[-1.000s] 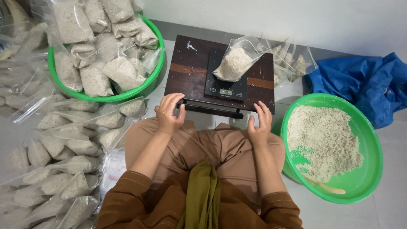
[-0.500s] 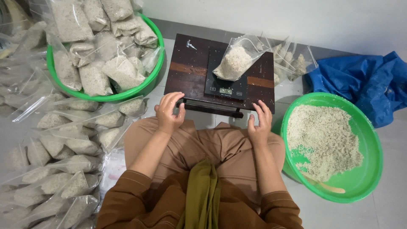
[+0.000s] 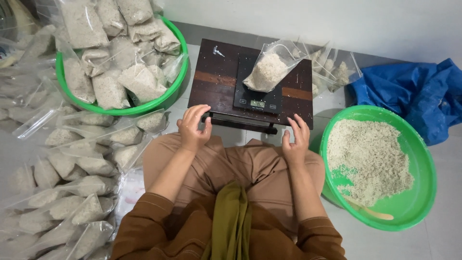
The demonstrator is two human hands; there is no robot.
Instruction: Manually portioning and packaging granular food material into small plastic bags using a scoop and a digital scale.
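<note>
On the black scale (image 3: 256,96) leans a clear grain-filled bag (image 3: 269,70); both hands' fingers (image 3: 198,115) rest loosely spread, empty.

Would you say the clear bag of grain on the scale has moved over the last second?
No. The clear bag of grain sits on the same spot of the black digital scale, leaning the same way; only the camera view shifted slightly.

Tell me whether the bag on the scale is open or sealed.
Open: the clear bag on the black scale has its mouth spread wide at the top.
</note>
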